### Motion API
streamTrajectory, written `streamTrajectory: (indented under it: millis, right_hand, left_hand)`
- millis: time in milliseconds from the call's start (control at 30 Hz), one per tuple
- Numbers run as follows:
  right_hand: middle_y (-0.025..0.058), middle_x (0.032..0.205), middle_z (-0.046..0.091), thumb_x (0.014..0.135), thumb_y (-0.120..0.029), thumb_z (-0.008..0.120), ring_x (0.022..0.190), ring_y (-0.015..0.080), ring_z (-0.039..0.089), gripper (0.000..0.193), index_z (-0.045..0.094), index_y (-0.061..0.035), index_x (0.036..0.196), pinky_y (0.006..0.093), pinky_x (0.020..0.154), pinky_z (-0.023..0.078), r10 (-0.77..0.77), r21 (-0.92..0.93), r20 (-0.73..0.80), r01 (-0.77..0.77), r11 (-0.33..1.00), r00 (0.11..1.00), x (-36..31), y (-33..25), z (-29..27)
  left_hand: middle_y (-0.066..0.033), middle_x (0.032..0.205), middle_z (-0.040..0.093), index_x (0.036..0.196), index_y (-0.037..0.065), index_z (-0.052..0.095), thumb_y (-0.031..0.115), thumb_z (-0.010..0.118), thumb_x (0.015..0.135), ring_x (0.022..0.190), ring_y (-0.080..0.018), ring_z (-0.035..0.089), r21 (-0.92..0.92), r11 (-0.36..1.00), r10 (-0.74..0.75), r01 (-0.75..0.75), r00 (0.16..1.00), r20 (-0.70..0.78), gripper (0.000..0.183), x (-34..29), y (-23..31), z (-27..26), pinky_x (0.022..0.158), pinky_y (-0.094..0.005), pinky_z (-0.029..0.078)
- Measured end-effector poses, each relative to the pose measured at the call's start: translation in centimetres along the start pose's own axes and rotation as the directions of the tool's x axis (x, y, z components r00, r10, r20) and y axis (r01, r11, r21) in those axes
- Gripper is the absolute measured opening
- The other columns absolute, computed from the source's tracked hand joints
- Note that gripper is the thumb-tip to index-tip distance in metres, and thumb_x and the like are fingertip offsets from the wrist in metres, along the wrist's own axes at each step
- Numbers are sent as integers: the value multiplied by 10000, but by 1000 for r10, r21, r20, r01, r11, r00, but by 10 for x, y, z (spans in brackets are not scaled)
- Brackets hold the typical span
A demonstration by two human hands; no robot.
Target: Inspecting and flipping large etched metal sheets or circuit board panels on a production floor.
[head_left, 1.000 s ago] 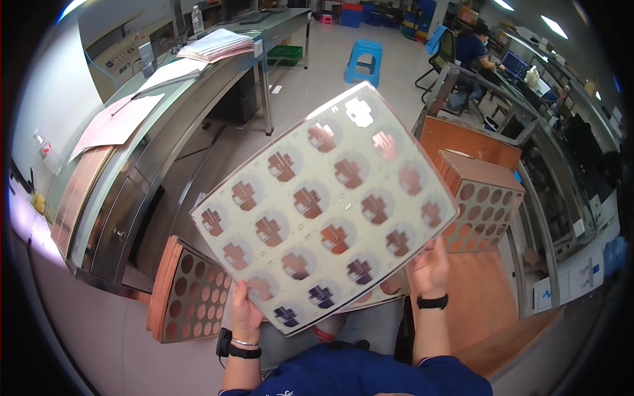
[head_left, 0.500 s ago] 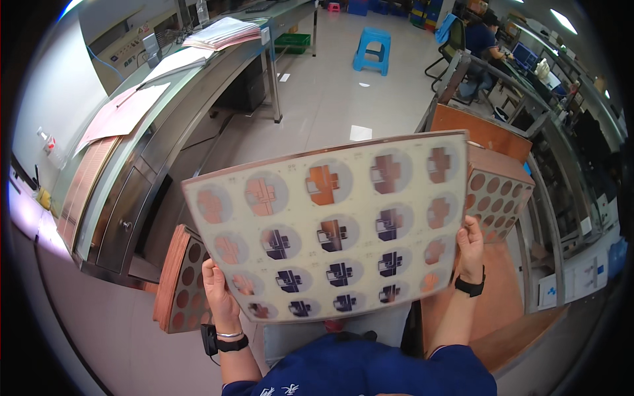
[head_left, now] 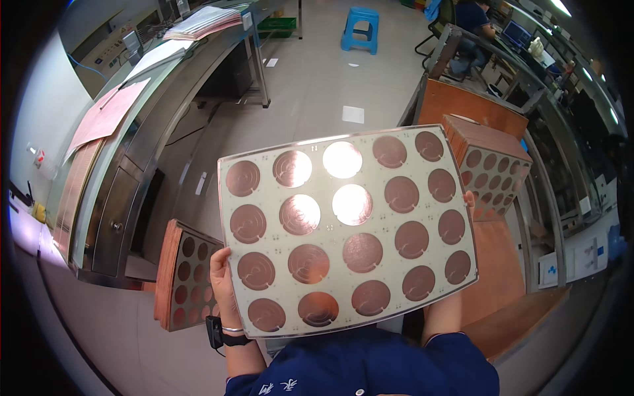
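Observation:
In front of my body I hold up a printed circuit board panel (head_left: 343,231), pale greenish with rows of round copper discs. Light glares off several discs near its upper middle. My left hand (head_left: 222,277) is closed on the panel's left edge. On the opposite edge, only the fingertips of my right hand (head_left: 469,200) show, gripping it; the panel covers the rest of that hand. Low on the left stands a stack of similar panels (head_left: 187,274), beside my left forearm. Another stack of panels (head_left: 492,168) stands at the right, beyond my right hand.
A metal workbench (head_left: 142,175) with papers (head_left: 205,25) runs along the left. The right stack rests on a brown board rack (head_left: 485,257) with a metal frame. Farther off are a blue stool (head_left: 360,30) and a seated person (head_left: 472,26) at a monitor.
The panel now shows a face with whole round discs; before, its visible face had dark and copper cut-out shapes inside circles. My right hand has become mostly hidden behind it.

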State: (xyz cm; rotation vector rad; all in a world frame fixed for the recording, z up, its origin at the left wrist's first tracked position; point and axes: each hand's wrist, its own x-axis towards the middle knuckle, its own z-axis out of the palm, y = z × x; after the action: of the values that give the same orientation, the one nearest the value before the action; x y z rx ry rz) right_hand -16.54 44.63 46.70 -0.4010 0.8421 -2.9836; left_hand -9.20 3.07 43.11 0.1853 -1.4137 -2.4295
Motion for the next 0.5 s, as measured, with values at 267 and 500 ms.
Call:
streamTrajectory:
  millis: [267,500]
  right_hand:
    - [108,1334,443,968,-364,402,1219,255,449,445,394,-72,1304,413,1017,386,62,-104,-124,-75,992,990,-18,8,3]
    - [111,1354,423,966,-387,392,1228,266,439,477,370,-75,1327,428,1016,386,109,-36,-20,-109,993,994,-17,17,-6]
  left_hand:
    - [-108,1122,581,1166,18,480,143,447,965,1020,-159,579,-232,967,-121,110,992,-38,240,-5,14,30,866,-286,505]
    - [-115,1114,571,1217,6,447,251,404,975,979,-203,583,-319,821,-486,474,873,45,347,-2,5,38,852,-337,495]
